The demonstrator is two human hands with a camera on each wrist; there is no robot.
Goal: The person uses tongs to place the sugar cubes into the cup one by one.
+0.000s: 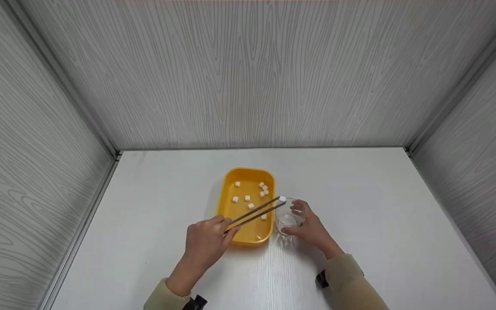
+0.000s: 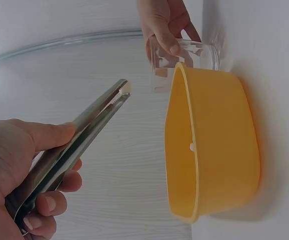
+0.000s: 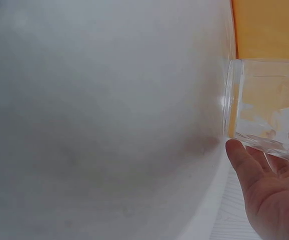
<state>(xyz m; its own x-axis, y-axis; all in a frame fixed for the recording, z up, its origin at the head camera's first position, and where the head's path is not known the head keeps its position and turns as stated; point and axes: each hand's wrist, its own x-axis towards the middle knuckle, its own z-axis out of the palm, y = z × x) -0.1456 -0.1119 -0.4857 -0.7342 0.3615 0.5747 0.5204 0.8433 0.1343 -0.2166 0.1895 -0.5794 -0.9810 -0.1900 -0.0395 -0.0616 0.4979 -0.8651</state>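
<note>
My left hand (image 1: 207, 241) grips metal tongs (image 2: 79, 135), whose serrated tips pinch a small white cube (image 1: 282, 199). The cube is above the near-left part of a clear glass's (image 1: 288, 220) mouth in the head view. That glass stands upright on the table, with my right hand (image 1: 313, 230) holding it from the right, thumb and fingers curved round its side. Left of the glass is a yellow tray (image 1: 223, 189), its right wall close beside it. Several white cubes (image 1: 235, 199) lie scattered on the tray's floor.
The white tabletop (image 1: 360, 193) carries the tray and the glass. Grey wood-grain panels stand at the back (image 1: 248, 86), left (image 1: 20, 172) and right (image 1: 480, 150) of the table.
</note>
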